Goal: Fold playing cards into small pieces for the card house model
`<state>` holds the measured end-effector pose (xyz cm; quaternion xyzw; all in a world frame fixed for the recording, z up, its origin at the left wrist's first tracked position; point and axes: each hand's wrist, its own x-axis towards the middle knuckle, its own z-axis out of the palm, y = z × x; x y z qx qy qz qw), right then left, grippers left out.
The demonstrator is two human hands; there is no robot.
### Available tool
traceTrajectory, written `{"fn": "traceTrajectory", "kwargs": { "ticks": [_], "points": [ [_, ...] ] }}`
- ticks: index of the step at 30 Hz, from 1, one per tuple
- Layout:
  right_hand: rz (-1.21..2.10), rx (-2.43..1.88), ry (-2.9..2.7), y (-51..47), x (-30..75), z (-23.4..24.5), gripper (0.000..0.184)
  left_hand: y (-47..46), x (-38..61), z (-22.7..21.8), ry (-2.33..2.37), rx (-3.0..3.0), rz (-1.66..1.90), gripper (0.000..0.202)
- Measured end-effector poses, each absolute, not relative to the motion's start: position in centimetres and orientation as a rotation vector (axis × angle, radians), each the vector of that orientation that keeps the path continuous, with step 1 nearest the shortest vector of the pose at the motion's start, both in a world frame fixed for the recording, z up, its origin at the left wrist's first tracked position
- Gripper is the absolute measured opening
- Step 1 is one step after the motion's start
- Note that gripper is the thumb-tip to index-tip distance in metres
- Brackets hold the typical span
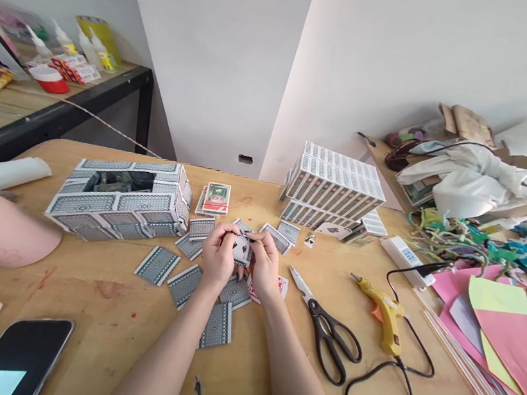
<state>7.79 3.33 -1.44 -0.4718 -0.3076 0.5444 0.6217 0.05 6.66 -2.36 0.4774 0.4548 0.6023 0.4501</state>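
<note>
Between my left hand [219, 253] and my right hand [263, 261] is a playing card [241, 251] with black spades showing. Both hands are closed on its edges, thumbs toward the top; whether the card is being bent or folded I cannot tell. Around and under my hands lie several patterned-back cards [157, 266], some folded along an edge. Beside my right wrist a few face-up red cards [282, 286] are partly covered by it. To the left stands a box covered in playing cards [114, 204], with an opening in its top.
Black-handled scissors [324, 325] and a yellow glue gun [386, 314] with its cable lie to the right. Stacked card packs [336, 184] stand at the back, near a red-and-green card pack [217, 198]. A phone [22, 353] and a pink cylinder [0, 224] are on the left.
</note>
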Motion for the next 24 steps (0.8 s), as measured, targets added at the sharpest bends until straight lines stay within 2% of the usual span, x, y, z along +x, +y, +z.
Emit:
{"fn": "traceTrajectory", "kwargs": {
  "ticks": [8,15,24],
  "points": [
    [1.261,-1.084,-0.702,3.2,7.7,-1.2,0.009,6.3,0.0,-1.6,1.027,1.047,1.432,0.010],
    [1.272,-1.073,-0.714,3.1,7.9,-1.4,0.010,6.8,0.1,-1.7,1.215,0.983,1.255,0.020],
    [1.569,-0.973,-0.690,3.5,8.0,-2.0,0.037,7.4,-1.6,-1.7,1.224,1.451,1.407,0.015]
  ]
}}
